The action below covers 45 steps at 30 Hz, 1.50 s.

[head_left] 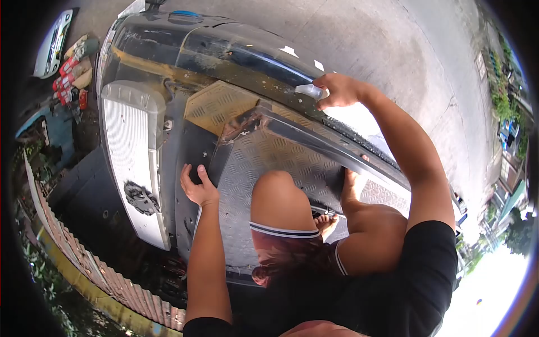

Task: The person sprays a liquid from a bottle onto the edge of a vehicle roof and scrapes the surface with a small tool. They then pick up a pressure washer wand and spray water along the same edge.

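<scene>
My right hand (341, 90) is closed on a small translucent whitish piece (310, 91), perhaps plastic; its exact kind is not clear. Hand and piece are over the dark, scuffed side edge of the vehicle body (210, 48). Lower and to the left is my left hand (199, 188), its fingers apart and nothing in it. It rests by, or just above, the dark metal border left of the tread-patterned plate (236, 194). Between my hands, a dark bar (303, 132) runs diagonally, its corner worn and brownish. My bare feet and knees are on the plate side of this bar.
A long white ribbed panel (130, 140) with a black smudge lies at the left. Beyond it are a corrugated metal sheet (84, 250) and a pile of red and tan items (73, 76). Concrete ground (387, 48) stretches along the vehicle's far side.
</scene>
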Available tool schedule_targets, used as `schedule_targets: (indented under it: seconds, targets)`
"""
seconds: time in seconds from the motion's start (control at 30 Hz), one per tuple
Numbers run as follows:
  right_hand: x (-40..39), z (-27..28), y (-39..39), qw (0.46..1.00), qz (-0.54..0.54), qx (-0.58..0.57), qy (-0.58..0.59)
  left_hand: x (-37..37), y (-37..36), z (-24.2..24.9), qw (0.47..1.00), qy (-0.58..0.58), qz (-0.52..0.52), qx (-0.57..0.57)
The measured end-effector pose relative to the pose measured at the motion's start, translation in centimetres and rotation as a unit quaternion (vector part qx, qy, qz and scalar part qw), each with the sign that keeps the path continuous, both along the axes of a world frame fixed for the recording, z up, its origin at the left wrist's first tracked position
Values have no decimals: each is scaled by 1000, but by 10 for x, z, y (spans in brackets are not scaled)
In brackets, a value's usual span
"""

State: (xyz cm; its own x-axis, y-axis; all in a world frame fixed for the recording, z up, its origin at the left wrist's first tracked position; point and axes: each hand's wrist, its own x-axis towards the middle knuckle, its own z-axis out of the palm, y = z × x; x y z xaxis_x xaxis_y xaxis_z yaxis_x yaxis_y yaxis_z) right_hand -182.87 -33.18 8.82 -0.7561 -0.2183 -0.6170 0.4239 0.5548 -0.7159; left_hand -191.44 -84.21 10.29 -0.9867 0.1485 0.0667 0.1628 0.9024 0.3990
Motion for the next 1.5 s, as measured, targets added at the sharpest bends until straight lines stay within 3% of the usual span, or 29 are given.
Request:
schedule_targets:
  seconds: [0.23, 0.3, 0.53, 0.63, 0.77, 0.9, 0.97, 1.03, 1.1, 1.17, 1.23, 1.27, 1.3, 1.37, 1.43, 1.5]
  targets:
    - [104, -4, 19, 999, -24, -21, -25, -2, -11, -10, 1000, -13, -22, 9]
    - [127, 3, 16, 999, -43, 25, 0, -3, -15, -12, 999, -25, -19, 19]
    - [197, 102, 9, 981, -163, 89, 60, -5, -16, -10, 999, -25, -22, -2]
    - [233, 117, 1, 952, -234, 140, 140, -15, -30, -20, 999, -23, -45, 9]
    - [268, 138, -4, 928, -265, 195, 178, -6, -10, -4, 998, -64, 8, 8]
    - [305, 163, -26, 853, -270, 352, 276, -11, -21, -16, 989, -39, -120, 73]
    - [323, 215, -62, 853, -349, 301, 246, 0, -13, -3, 981, -49, -139, 125]
    - [353, 243, -109, 803, -415, 324, 280, 11, -10, 1, 963, -7, -224, 152]
    - [396, 262, -171, 735, -500, 341, 307, 4, -7, -2, 908, 74, -364, 192]
    - [440, 280, -234, 638, -590, 327, 371, 16, 42, -8, 832, -30, -417, 365]
    - [484, 304, -299, 549, -641, 405, 351, 56, 108, 36, 730, -272, -519, 353]
    - [508, 316, -334, 514, -685, 389, 339, 67, 141, 35, 632, -431, -550, 337]
    - [534, 328, -368, 472, -684, 445, 333, 79, 169, 37, 514, -572, -567, 294]
    - [574, 339, -443, 381, -684, 535, 319, 146, 184, 43, 418, -542, -720, 112]
    - [599, 344, -521, 293, -694, 592, 289, 191, 199, 21, 268, -538, -799, -23]
    - [615, 337, -599, 192, -764, 558, 261, 244, 172, 25, 223, -340, -908, -101]
